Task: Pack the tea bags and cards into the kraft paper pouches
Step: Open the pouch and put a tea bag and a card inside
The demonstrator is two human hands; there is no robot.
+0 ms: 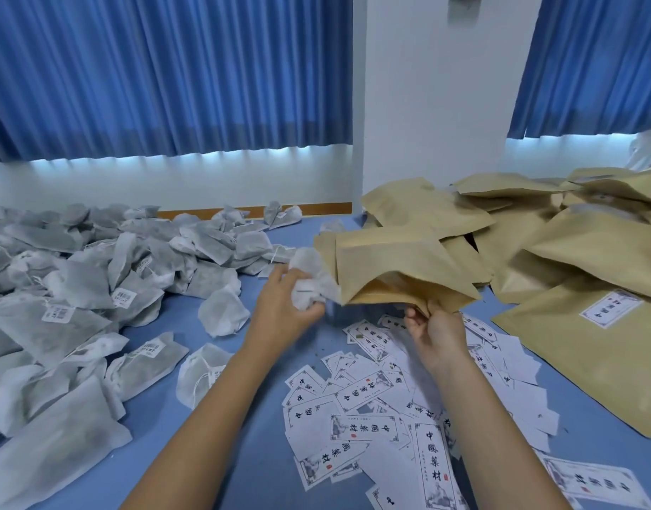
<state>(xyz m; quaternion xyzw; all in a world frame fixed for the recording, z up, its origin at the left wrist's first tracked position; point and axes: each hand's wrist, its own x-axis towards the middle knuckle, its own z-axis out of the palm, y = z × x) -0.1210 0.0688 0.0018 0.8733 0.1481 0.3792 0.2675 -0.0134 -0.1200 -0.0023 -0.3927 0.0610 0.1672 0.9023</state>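
We read 中國藥材 in black brush characters running down the card (433, 460) near the lower edge of the surface. The same four characters lie sideways on a second card (364, 428) just left of it, and parts of them show on others in the scattered pile. The white label (611, 308) on a kraft pouch (589, 366) bears characters we cannot make out. On the tea bags (77, 285), the barcode stickers (123, 298) carry digits too small to read.
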